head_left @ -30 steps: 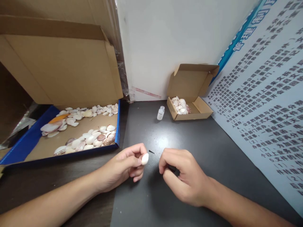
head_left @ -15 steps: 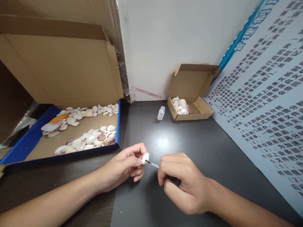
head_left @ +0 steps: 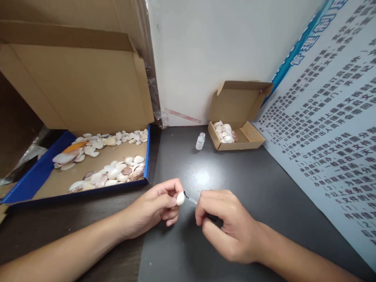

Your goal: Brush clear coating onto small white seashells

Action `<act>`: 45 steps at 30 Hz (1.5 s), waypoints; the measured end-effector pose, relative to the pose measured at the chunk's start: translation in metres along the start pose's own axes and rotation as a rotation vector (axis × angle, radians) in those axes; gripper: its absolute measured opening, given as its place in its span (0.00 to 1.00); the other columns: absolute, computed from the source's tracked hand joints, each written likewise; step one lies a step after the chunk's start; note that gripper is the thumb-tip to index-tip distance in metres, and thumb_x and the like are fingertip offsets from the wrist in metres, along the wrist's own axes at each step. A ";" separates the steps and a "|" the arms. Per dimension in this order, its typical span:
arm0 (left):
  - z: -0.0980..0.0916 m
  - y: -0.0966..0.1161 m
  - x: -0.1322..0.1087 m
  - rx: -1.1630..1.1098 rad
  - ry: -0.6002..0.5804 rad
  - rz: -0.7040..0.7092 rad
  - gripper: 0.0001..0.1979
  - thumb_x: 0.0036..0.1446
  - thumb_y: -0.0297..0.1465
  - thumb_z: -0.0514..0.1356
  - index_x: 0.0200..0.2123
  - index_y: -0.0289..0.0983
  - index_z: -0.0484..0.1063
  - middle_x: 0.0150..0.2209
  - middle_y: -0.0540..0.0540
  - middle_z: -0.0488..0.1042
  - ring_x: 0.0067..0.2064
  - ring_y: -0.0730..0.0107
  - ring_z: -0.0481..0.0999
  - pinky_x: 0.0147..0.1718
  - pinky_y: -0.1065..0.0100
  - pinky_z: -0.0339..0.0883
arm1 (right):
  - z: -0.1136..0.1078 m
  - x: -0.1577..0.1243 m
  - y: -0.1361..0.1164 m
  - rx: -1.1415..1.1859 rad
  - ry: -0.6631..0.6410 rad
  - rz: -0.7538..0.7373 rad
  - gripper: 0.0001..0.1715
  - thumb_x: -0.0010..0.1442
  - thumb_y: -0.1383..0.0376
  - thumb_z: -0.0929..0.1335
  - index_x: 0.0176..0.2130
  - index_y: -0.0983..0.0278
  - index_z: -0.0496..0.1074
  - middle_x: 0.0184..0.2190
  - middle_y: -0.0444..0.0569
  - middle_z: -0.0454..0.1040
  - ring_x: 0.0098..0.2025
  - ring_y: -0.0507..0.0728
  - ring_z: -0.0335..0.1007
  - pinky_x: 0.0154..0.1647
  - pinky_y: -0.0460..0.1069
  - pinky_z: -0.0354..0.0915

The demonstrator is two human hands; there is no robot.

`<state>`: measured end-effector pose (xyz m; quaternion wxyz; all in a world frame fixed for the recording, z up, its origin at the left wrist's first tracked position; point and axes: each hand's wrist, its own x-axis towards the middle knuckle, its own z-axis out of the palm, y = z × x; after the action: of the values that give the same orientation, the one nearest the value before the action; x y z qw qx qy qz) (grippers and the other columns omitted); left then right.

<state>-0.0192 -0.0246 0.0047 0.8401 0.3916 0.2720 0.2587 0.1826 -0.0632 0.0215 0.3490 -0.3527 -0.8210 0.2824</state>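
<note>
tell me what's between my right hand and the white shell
In the head view, a thin brush reaches from the right hand to the shell, its dark tip at the shell's edge.

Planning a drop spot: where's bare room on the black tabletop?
Bare: black tabletop between small carton, right hand and printed panel; also between bottle and left hand. Crowded: between the hands, with shell and brush; carton's left side, heaped shells.

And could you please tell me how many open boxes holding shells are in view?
2: the large blue-edged box on the left, and the small brown box at the back, right of the small bottle. Both show plainly.
</note>
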 end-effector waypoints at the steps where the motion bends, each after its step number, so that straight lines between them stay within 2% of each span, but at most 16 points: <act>1: 0.000 0.000 0.000 0.005 0.003 -0.002 0.09 0.54 0.31 0.62 0.29 0.37 0.63 0.24 0.56 0.57 0.22 0.80 0.54 0.22 0.74 0.55 | 0.000 0.000 0.000 0.005 -0.004 -0.009 0.08 0.48 0.75 0.60 0.25 0.64 0.64 0.20 0.41 0.63 0.22 0.49 0.54 0.25 0.46 0.52; 11: -0.001 -0.002 0.001 0.009 0.002 0.013 0.08 0.53 0.30 0.62 0.29 0.37 0.64 0.25 0.55 0.57 0.22 0.80 0.55 0.22 0.74 0.55 | -0.001 -0.001 -0.002 0.032 0.026 -0.071 0.09 0.47 0.76 0.60 0.24 0.63 0.63 0.20 0.40 0.60 0.21 0.49 0.53 0.24 0.46 0.51; 19: -0.001 -0.002 0.001 -0.001 -0.005 0.008 0.08 0.53 0.31 0.61 0.29 0.37 0.63 0.24 0.56 0.56 0.23 0.79 0.53 0.23 0.73 0.55 | -0.002 0.001 -0.001 -0.020 0.057 0.024 0.09 0.49 0.76 0.60 0.24 0.63 0.62 0.20 0.41 0.62 0.22 0.50 0.55 0.24 0.46 0.52; 27: -0.002 -0.002 0.001 -0.005 -0.011 0.016 0.07 0.53 0.30 0.61 0.29 0.37 0.63 0.25 0.56 0.57 0.23 0.80 0.54 0.22 0.74 0.55 | -0.002 0.002 0.000 -0.022 0.056 0.027 0.09 0.49 0.76 0.60 0.25 0.63 0.63 0.20 0.41 0.63 0.22 0.50 0.56 0.24 0.46 0.52; 34: 0.000 0.000 0.000 -0.001 0.006 -0.001 0.06 0.54 0.29 0.60 0.30 0.37 0.63 0.25 0.55 0.57 0.23 0.80 0.54 0.23 0.74 0.55 | -0.001 0.000 -0.001 -0.004 0.036 -0.057 0.09 0.48 0.75 0.60 0.24 0.63 0.63 0.20 0.41 0.62 0.21 0.50 0.54 0.23 0.46 0.51; 40: -0.002 -0.002 0.000 -0.041 -0.017 0.032 0.03 0.53 0.26 0.58 0.29 0.36 0.64 0.26 0.54 0.59 0.23 0.79 0.56 0.23 0.73 0.55 | -0.002 0.002 -0.001 -0.022 0.093 -0.002 0.10 0.48 0.76 0.60 0.24 0.63 0.62 0.19 0.41 0.61 0.21 0.50 0.55 0.23 0.46 0.52; 45: -0.004 -0.004 -0.001 -0.058 -0.033 0.051 0.02 0.52 0.25 0.56 0.28 0.36 0.65 0.27 0.54 0.59 0.23 0.80 0.56 0.23 0.73 0.55 | -0.001 0.001 -0.001 0.018 0.012 -0.057 0.09 0.46 0.75 0.60 0.24 0.63 0.63 0.19 0.41 0.62 0.21 0.50 0.54 0.23 0.46 0.52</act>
<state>-0.0218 -0.0248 -0.0003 0.8486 0.3779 0.2406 0.2814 0.1823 -0.0628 0.0236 0.3650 -0.3277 -0.8261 0.2774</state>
